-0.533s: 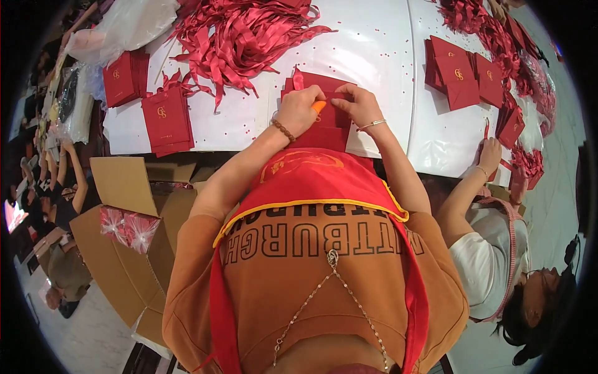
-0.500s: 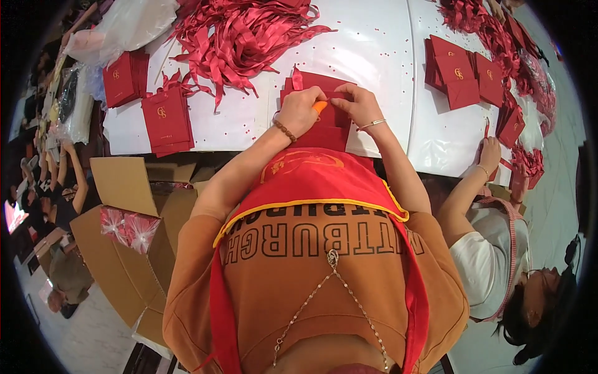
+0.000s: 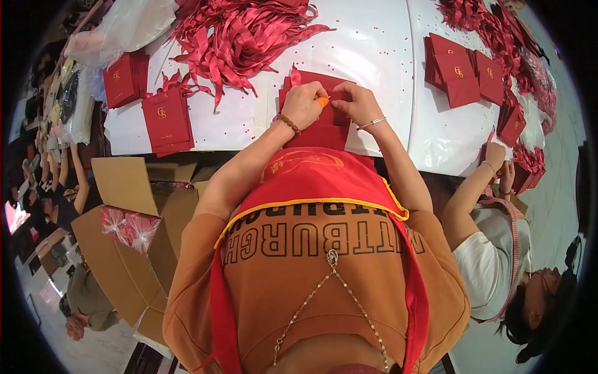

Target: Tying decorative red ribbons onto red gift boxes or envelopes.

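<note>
Just beyond the red apron, a red paper gift bag point(image 3: 327, 134) lies flat on the table, over other red bags. My left hand point(image 3: 303, 105) is closed above it, with a small orange thing point(image 3: 322, 101) at its thumb and fingertips; its kind is hard to make out. My right hand point(image 3: 357, 106), with a thin bracelet at the wrist, pinches close beside the left at the bag's upper part. What its fingertips hold is hidden. A red satin ribbon point(image 3: 296, 76) sticks up behind my left hand.
A heap of red ribbons point(image 3: 240, 37) lies ahead on the white table point(image 3: 374, 68). Red bag stacks stand left point(image 3: 167, 118) and right point(image 3: 458, 71). An open cardboard box point(image 3: 118, 255) sits below on the left. At right, a co-worker's hand point(image 3: 495, 153) handles red bags.
My left hand has turned slightly, and the orange thing has tilted upward toward my right hand. The co-worker's hands at right have drawn closer together.
</note>
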The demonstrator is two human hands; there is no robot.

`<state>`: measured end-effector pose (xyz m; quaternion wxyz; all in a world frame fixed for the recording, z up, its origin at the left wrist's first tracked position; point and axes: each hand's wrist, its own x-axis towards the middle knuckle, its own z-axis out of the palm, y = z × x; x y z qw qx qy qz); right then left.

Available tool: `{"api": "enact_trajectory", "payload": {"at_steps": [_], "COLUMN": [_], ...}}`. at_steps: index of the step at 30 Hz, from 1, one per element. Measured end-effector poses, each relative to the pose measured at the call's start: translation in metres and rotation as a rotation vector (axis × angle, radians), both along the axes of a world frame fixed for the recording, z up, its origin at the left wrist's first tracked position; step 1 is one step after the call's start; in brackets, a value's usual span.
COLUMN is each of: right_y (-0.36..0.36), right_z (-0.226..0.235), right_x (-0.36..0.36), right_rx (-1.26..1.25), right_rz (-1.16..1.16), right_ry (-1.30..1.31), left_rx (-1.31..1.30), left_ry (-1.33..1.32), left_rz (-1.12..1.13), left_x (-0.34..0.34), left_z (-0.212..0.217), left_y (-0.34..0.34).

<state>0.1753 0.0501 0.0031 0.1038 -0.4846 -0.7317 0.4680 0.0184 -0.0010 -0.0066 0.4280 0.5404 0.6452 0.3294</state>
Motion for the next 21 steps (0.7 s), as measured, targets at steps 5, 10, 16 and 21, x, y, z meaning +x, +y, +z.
{"api": "enact_trajectory", "payload": {"at_steps": [5,10,16,21], "right_y": [-0.005,-0.007,-0.008,-0.008], "right_z": [-0.009,-0.009,-0.010,-0.009], "right_x": [0.003,0.002,0.005,0.006], "right_rx": [0.079,0.101,0.103,0.031], "right_rz": [-0.047,-0.050,-0.022,-0.044], "right_ry": [0.116,0.129,0.148,0.162], "left_rx": [0.052,0.071,-0.071,-0.197], "left_ry": [0.186,0.089,-0.077,-0.378], "left_rz": [-0.057,0.033,0.031,0.129], "left_x": [-0.001,0.008,0.006,0.007], "left_z": [-0.002,0.000,-0.001,-0.009], "left_y": [0.003,0.002,0.000,-0.003]}}
